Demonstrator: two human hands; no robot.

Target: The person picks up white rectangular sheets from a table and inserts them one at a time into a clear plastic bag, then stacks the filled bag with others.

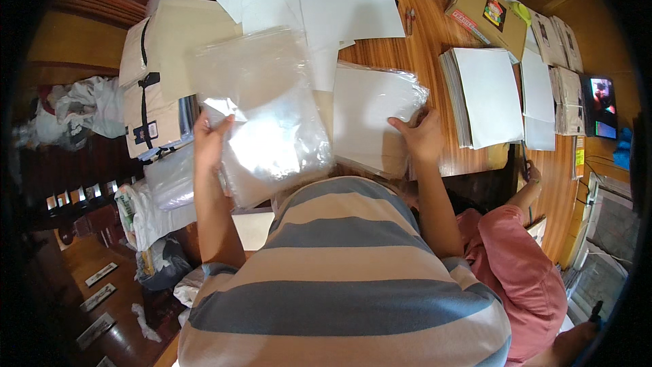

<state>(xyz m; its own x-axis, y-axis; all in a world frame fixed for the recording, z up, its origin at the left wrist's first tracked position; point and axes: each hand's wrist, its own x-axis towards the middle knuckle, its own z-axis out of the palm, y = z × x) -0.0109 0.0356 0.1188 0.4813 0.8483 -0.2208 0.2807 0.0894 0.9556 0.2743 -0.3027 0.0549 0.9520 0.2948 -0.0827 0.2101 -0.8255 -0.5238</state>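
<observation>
A stack of clear plastic bags (278,105) lies tilted in front of me, shining brightly where light hits it. My left hand (212,141) grips its left edge, thumb on top and fingers underneath. To its right is a flat packet of white sheets in clear plastic (370,112). My right hand (422,134) closes on this packet's right edge, with the thumb over its face and the fingers mostly hidden behind. The near ends of both come close to my striped shirt.
Loose white sheets (353,10) spread across the far side of the wooden table (424,7). A thick white paper stack (485,98) and a cardboard box (485,13) stand right. Tied brown bundles (146,112) lie left. Beside me at right sits a person in pink (519,251).
</observation>
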